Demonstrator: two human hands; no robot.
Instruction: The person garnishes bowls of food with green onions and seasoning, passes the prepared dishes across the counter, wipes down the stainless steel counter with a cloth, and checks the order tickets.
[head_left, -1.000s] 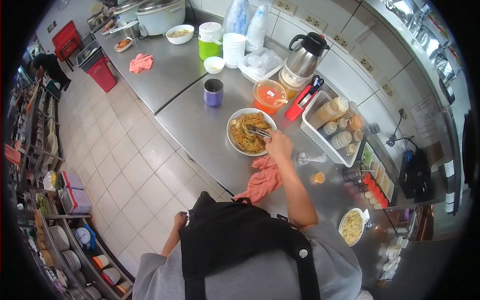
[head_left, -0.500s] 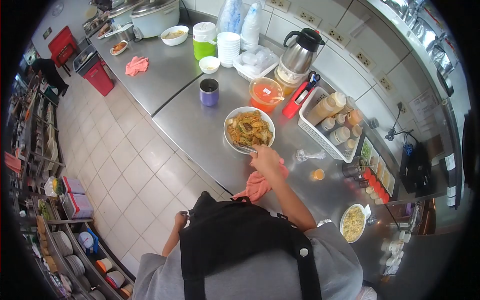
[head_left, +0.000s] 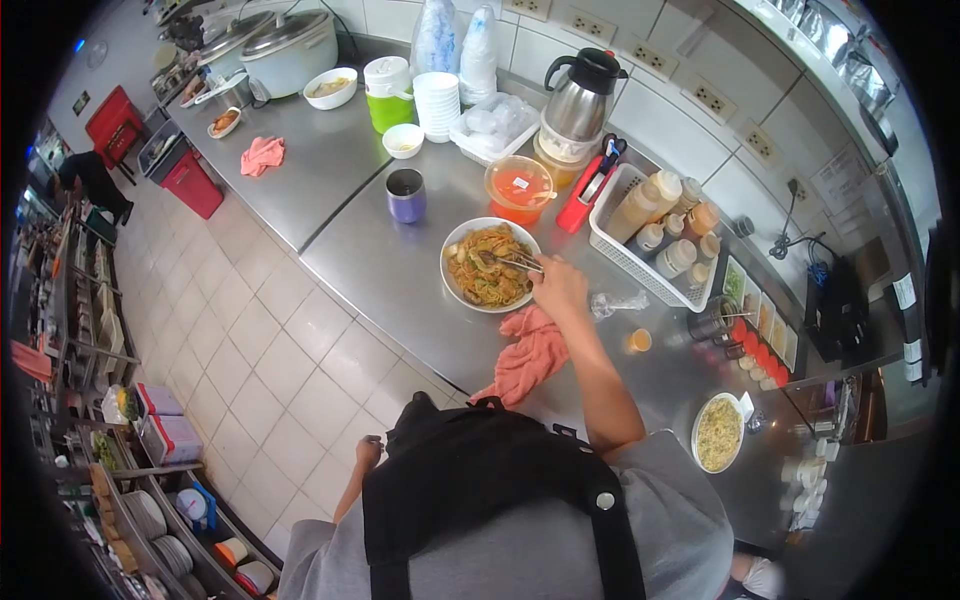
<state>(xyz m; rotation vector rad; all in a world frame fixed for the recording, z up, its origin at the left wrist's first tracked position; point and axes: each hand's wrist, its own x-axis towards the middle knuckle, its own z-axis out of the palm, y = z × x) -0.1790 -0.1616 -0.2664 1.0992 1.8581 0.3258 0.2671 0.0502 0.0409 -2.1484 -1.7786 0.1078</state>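
My right hand (head_left: 562, 287) is closed around metal tongs (head_left: 522, 261), whose tips reach into the fried noodles (head_left: 488, 275) with vegetables. The noodles fill a round white bowl (head_left: 447, 262) on the steel counter. Beside the bowl, below my right wrist, lies a crumpled pink cloth (head_left: 528, 358). My left hand (head_left: 369, 451) hangs low at my side over the floor, away from the counter. Its fingers are curled, and I cannot make out what they hold, if anything.
Behind the bowl stand a purple tumbler (head_left: 406, 196) and a tub of orange-red liquid (head_left: 517, 186). A white basket (head_left: 640, 270) of squeeze bottles is at right, near a small orange cup (head_left: 639, 341). An oval dish of pale food (head_left: 718, 434) sits at the right.
My right hand has shifted right and up relative to the bowl. The tongs now point into the middle of the noodles instead of lying near the front rim. The pink cloth shows more fully.
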